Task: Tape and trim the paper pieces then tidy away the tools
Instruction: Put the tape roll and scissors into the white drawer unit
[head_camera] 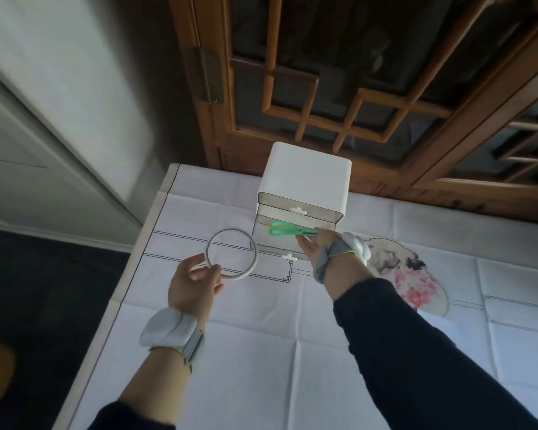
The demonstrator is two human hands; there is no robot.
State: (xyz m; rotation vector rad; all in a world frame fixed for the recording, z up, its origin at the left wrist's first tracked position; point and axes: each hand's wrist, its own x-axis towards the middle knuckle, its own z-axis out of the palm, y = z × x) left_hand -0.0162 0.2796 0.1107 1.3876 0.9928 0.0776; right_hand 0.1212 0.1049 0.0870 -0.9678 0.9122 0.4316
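While in right fingers, green scissors

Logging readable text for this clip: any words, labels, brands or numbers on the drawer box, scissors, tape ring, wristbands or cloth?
None can be read.
drawer box: plain white, no label.
green scissors: no print visible, slightly blurred.
tape ring: no marking visible.
wristbands: plain grey, no logo visible.
tablecloth: only ruled lines and a painted flower fan, no characters.
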